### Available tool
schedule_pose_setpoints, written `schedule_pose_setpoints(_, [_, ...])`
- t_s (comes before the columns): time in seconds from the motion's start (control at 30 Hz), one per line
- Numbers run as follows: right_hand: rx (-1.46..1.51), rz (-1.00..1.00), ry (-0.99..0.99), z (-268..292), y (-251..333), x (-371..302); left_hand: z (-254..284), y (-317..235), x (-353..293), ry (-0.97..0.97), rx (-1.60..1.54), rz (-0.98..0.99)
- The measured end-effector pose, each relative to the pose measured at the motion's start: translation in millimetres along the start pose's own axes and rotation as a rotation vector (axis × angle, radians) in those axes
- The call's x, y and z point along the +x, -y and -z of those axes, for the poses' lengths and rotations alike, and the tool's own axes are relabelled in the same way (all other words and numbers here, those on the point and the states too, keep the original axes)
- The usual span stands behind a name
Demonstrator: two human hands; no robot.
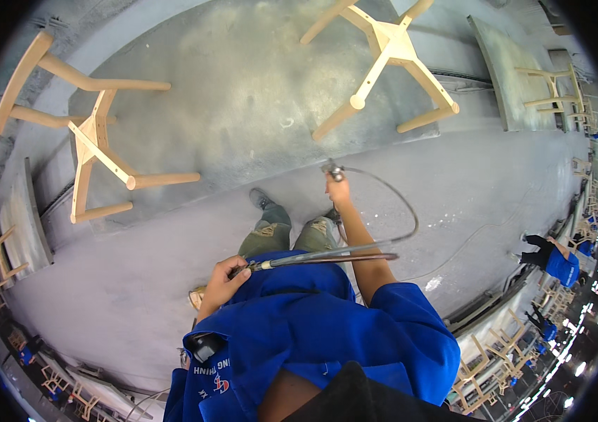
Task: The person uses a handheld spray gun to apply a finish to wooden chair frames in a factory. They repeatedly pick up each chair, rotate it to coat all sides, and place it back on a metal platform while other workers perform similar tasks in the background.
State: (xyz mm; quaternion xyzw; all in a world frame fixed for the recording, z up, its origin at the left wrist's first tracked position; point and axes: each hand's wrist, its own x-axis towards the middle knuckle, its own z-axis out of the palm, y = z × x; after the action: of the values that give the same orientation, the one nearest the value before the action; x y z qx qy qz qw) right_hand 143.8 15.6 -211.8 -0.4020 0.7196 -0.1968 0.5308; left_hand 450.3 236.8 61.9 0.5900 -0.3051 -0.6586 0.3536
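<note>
My right hand is stretched forward, closed round a small metal spray gun. From the gun a thin hose loops out to the right and back past my forearm. At my waist my left hand is closed on the end of a grey air hose with a brass-coloured fitting; its far part runs across to my right arm. Ahead to the right, beyond the gun, an unfinished wooden chair frame rests on a grey board. A second chair frame lies at the left, legs outward.
More wooden frames stand at the far left and far right beside upright panels. A person in blue is at the right, near rows of chair frames. A thin line trails over the grey floor.
</note>
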Motion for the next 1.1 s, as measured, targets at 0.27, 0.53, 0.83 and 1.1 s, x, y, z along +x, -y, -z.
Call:
schedule_pose_setpoints(0.27, [-0.662, 0.399, -0.026, -4.8, 117.1, -48.4, 73.6, 20.8, 23.2, 0.099, -0.235, -0.138])
schedule_pose_setpoints(0.53, [-0.714, 0.544, -0.334, 75.3, 243.3, -186.1, 77.4, 3.2, 71.9, 0.399, -0.209, -0.217])
schedule_pose_setpoints(0.83, [-0.774, 0.558, -0.808, 159.9, 269.5, -189.9, 63.4, 0.3, 81.1, 0.435, -0.181, -0.276])
schedule_pose_setpoints(1.1, [-0.716, 0.259, -0.528, 165.4, 199.1, -115.7, 43.8, -6.8, 67.1, 0.078, -0.293, -0.059])
